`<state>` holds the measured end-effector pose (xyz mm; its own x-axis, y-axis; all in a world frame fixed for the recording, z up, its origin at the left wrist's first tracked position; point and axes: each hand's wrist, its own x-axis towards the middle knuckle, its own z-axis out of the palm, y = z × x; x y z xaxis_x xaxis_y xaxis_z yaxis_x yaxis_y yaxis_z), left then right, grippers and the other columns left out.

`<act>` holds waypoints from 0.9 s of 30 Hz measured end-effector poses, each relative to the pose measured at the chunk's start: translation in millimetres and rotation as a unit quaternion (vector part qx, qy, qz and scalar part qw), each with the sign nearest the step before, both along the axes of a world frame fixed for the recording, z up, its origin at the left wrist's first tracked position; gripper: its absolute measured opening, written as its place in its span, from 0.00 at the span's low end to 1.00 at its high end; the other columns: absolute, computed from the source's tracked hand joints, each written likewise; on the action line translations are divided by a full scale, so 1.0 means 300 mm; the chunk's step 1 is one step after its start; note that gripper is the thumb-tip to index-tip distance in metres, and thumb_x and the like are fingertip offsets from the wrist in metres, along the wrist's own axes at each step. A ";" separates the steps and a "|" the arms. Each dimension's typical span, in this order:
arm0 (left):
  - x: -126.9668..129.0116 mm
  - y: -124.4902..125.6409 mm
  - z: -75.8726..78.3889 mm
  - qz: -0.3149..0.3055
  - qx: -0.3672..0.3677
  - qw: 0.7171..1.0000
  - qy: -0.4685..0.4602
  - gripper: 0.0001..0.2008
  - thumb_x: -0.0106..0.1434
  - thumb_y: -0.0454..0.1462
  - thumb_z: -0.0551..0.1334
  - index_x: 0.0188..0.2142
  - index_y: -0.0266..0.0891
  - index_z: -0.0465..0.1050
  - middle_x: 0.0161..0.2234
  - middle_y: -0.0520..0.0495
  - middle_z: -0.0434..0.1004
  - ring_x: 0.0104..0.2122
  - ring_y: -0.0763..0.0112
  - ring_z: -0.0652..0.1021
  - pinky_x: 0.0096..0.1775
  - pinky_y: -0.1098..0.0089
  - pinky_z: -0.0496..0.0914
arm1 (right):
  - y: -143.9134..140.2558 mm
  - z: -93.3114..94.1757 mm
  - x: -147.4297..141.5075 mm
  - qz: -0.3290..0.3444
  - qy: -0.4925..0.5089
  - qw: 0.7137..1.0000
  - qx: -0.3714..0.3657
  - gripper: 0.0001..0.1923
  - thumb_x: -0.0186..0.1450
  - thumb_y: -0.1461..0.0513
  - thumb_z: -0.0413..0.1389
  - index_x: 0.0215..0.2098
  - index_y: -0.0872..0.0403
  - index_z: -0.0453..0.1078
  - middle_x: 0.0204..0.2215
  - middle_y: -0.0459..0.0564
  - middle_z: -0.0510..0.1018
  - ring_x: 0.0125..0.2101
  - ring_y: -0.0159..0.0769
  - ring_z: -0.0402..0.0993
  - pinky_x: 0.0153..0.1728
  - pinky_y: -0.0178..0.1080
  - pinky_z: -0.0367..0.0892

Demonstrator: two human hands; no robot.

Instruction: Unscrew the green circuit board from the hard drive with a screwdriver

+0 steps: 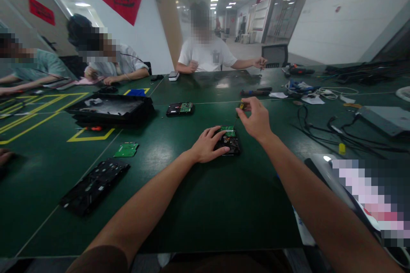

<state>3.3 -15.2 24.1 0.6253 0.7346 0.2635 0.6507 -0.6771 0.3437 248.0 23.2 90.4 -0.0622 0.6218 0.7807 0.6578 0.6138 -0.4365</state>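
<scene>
My left hand (pixel 208 145) rests on a black hard drive (pixel 233 147) with a green circuit board, steadying it on the table; its thumb lies over the near part and its fingers over the left side. My right hand (pixel 256 117) is closed on a small screwdriver (pixel 241 106) with a yellow handle. The thin shaft points down near the drive's far right edge; whether the tip touches a screw I cannot tell. Farther back and left lies another hard drive (pixel 180 108) with its board showing.
On the left lie a loose green circuit board (pixel 127 149), a black plastic frame (pixel 96 185) and stacked black trays (pixel 112 108). Cables (pixel 333 130), a grey metal box (pixel 386 119) and a power tool (pixel 299 69) are on the right. Co-workers sit across and to the left.
</scene>
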 end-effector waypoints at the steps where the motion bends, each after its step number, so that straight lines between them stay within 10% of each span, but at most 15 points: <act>1: 0.000 0.000 -0.001 0.001 0.002 1.000 -0.001 0.40 0.69 0.62 0.55 0.73 0.49 0.53 0.72 0.41 0.53 0.69 0.44 0.58 0.67 0.42 0.57 | -0.002 0.002 -0.001 0.000 -0.009 1.000 0.005 0.16 0.67 0.59 0.59 0.52 0.49 0.68 0.46 0.55 0.77 0.42 0.47 0.78 0.45 0.53 0.76; 27: -0.001 0.009 -0.013 -0.005 0.018 1.000 0.003 0.41 0.68 0.62 0.56 0.73 0.46 0.54 0.72 0.40 0.53 0.68 0.44 0.59 0.68 0.45 0.57 | -0.013 0.012 -0.004 -0.006 -0.024 0.999 0.035 0.15 0.69 0.60 0.57 0.54 0.49 0.70 0.47 0.55 0.76 0.43 0.46 0.77 0.50 0.54 0.73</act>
<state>2.8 -12.4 20.1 0.6346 0.7181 0.2857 0.6454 -0.6957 0.3152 246.9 19.3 93.9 -0.0926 0.5673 0.8183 0.6842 0.6333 -0.3617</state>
